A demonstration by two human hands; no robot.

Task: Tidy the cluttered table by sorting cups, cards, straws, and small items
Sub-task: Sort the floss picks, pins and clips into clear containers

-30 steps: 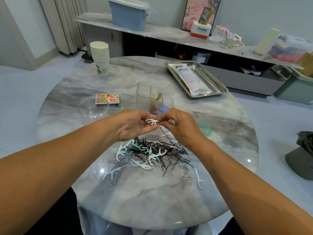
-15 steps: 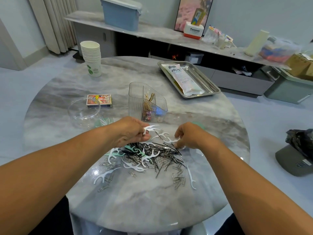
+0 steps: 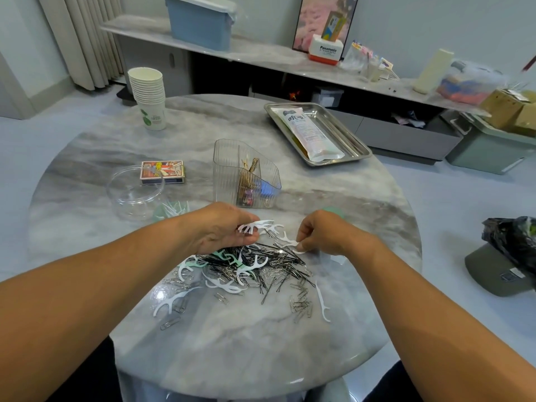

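1. We see a pale room with a grey floor, pleated curtains (image 3: 78,39) at far left and a long marble-topped sideboard (image 3: 261,58) along the back wall.
2. The round marble table (image 3: 232,343) fills the middle of the view; its veined grey top is glossy and reflects a ceiling light near the front.
3. On the sideboard stand a blue lidded bin (image 3: 200,21), a framed picture (image 3: 310,21) and a cream roll (image 3: 432,71); a green crate (image 3: 487,146) sits on the floor at right.
4. A steel tray (image 3: 345,134) at the table's far right holds a sealed packet (image 3: 307,132).
5. A stack of paper cups (image 3: 149,97) stands at far left; nearer lie a card box (image 3: 162,172) and a clear round dish (image 3: 133,195).
6. A ribbed clear organizer (image 3: 243,175) at centre contains clips.
7. The mixed pile (image 3: 249,271) of floss picks, hairpins and paper clips lies on the near half, just below both hands.
8. Our left hand (image 3: 223,227) is closed on a bunch of white floss picks (image 3: 255,226).
9. Our right hand (image 3: 327,233) pinches a single white floss pick (image 3: 290,242) at the pile's far edge.
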